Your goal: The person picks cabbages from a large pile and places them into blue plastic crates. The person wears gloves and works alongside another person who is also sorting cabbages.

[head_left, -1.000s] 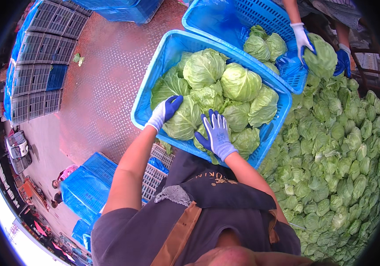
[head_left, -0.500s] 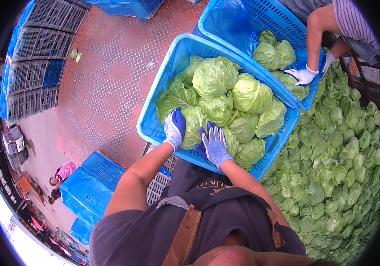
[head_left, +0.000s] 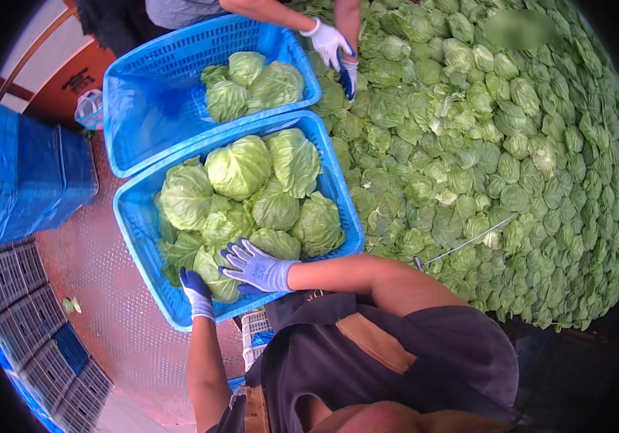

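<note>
A blue plastic crate (head_left: 130,238) full of pale green cabbages stands in front of me. My left hand (head_left: 198,294), in a white and blue work glove, rests with fingers extended against the left side of a cabbage (head_left: 217,269) at the crate's near edge. From the right, my right hand (head_left: 260,270), gloved alike, lies on the same cabbage with its fingers spread. Another cabbage (head_left: 275,244) sits just beyond that hand. Neither palm's contact shows fully. Larger cabbages (head_left: 239,168) lie higher in the crate.
Behind stands a second blue crate (head_left: 118,108), lined with blue plastic and holding several cabbages. A co-worker's gloved hands (head_left: 338,54) reach beside it. A big cabbage pile (head_left: 461,151) spreads right, with a thin metal rod (head_left: 468,240) on it. Stacked crates (head_left: 32,317) line the left.
My view has turned rightward, so the crates appear further left. Both my hands stay at the near-edge cabbage. The co-worker's hands have left the second crate and reached over the pile.
</note>
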